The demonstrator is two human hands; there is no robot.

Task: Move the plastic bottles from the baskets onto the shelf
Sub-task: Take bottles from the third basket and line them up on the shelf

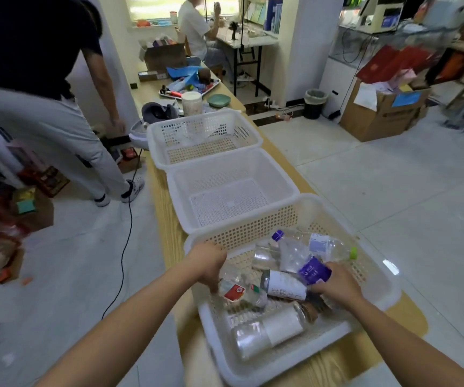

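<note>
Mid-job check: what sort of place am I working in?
Likely a cluttered office or workroom: white baskets on a long wooden table, a person seated at a desk, a full cardboard box on the floor.

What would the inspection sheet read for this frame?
Surface: long wooden table, three white baskets in a row on it.
Job's things: nearest basket holds several plastic bottles, among them a purple-label bottle and a red-label bottle; middle basket and far basket show no bottles.
Clutter: white jar, green bowl and tray of oddments at the table's far end.
Hands: right hand grips the purple-label bottle; left hand reaches to the red-label bottle, grip unclear.
Cables: black cable on the floor left of the table.
Surroundings: standing person at left, seated person at a desk; bin and cardboard box at right.
</note>
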